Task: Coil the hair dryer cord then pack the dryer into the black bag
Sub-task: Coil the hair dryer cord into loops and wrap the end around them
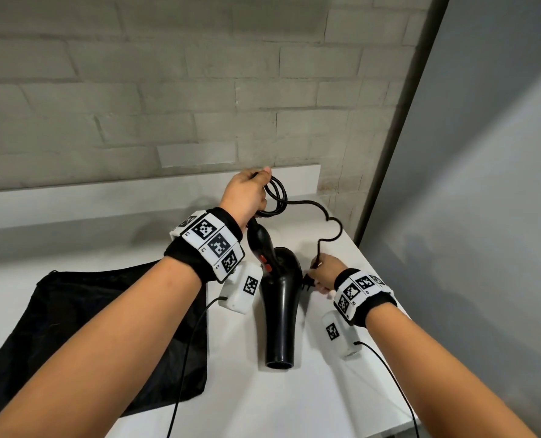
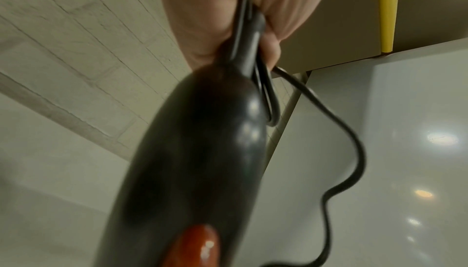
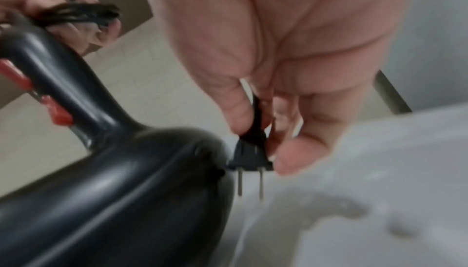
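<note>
Grey brick room with a white table

A painted brick wall (image 1: 168, 90) runs behind the white table (image 1: 294, 399), with a pale ledge (image 1: 73, 203) along its foot. A smooth grey panel (image 1: 484, 184) stands to the right, edged by a dark strip. In the left wrist view, a tan ceiling (image 2: 329, 31) with a yellow bar (image 2: 387, 11) shows overhead, and lights glint off the glossy panel.

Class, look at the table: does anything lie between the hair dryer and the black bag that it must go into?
Nothing visible rests on the table between the hair dryer and the black bag. Only the left forearm and its wrist camera hang above that gap. The bag lies flat; its opening cannot be made out.
</note>
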Tool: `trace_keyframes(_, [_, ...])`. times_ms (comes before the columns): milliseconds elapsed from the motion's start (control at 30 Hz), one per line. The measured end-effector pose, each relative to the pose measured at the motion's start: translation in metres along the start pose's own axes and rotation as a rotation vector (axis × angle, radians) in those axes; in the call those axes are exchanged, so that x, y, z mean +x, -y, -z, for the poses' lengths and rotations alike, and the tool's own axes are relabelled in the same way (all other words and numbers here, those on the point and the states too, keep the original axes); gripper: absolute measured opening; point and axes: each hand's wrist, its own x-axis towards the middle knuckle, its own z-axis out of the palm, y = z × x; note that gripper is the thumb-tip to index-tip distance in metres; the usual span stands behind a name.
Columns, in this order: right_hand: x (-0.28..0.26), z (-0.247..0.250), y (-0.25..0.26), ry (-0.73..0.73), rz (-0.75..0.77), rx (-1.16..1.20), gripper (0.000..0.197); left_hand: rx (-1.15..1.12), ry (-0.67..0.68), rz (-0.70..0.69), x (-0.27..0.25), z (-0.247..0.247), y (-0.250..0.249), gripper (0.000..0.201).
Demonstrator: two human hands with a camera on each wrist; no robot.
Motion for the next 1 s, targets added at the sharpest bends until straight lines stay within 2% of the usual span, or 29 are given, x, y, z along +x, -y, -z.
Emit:
trace_keyframes(100, [0.003,0.018,0.014,-0.363,0.244,0.263,0.025,-0.009,0.016,0.014,0.0,0.002,0.001,0.024])
trace_keyframes(167, [-0.011,0.031,0.037,-0.499,0.495,0.438,0.03,-0.015,0.018,0.017,0.001,0.003,0.002,0.024])
trace_keyframes(267, [-0.043,0.041,0.073,-0.516,0.792,0.64,0.022,0.018,0.013,0.007,0.002,0.004,0.004,0.025])
trace_keyframes(367, [-0.066,0.036,0.091,-0.436,0.938,0.625,0.019,0.015,0.015,0.001,0.003,0.004,0.006,0.026])
trace_keyframes(533, [-0.062,0.021,0.095,-0.47,0.927,0.446,0.005,-0.038,0.061,-0.004,-0.001,0.001,0.003,0.025])
trace_keyframes(667, [-0.052,0.014,0.09,-0.566,0.926,0.299,0.016,0.026,0.077,-0.042,-0.004,0.001,0.002,0.025])
trace_keyframes(867, [-0.042,0.008,0.093,-0.711,1.008,-0.108,0.009,0.133,0.083,-0.081,-0.003,0.004,0.003,0.022])
trace_keyframes(933, [-0.038,0.007,0.095,-0.69,0.98,-0.077,0.009,0.172,0.117,-0.088,-0.005,0.002,0.003,0.019])
trace_keyframes(1000, [-0.034,0.006,0.097,-0.676,0.983,0.055,0.013,0.159,0.14,-0.081,-0.006,-0.001,0.004,0.018])
